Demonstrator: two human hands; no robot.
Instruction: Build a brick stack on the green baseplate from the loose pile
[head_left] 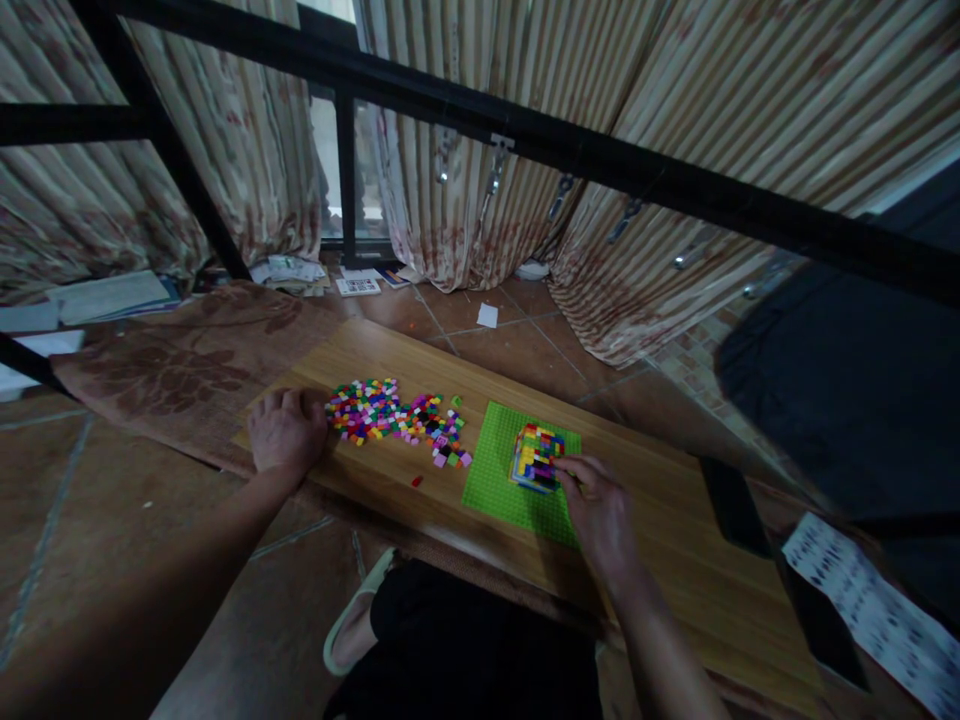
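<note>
Brickwork (535, 455) stands built up on the green baseplate (489, 468); many loose bricks (365, 408) lie unplaced. The right hand (596, 500) touches the brickwork's edge, the left hand (287, 430) rests nearby; I can't tell what either grip holds.

The right hand (600, 500) partly hides the brick block (535, 455).

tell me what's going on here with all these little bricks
A person is handling toy building bricks at a low wooden table. Their right hand is at the side of a multicoloured brick structure on a green baseplate; whether it pinches a brick is too small to tell. Their left hand rests beside a spread of loose bricks, and a red brick lies apart, nearer the person.
</note>
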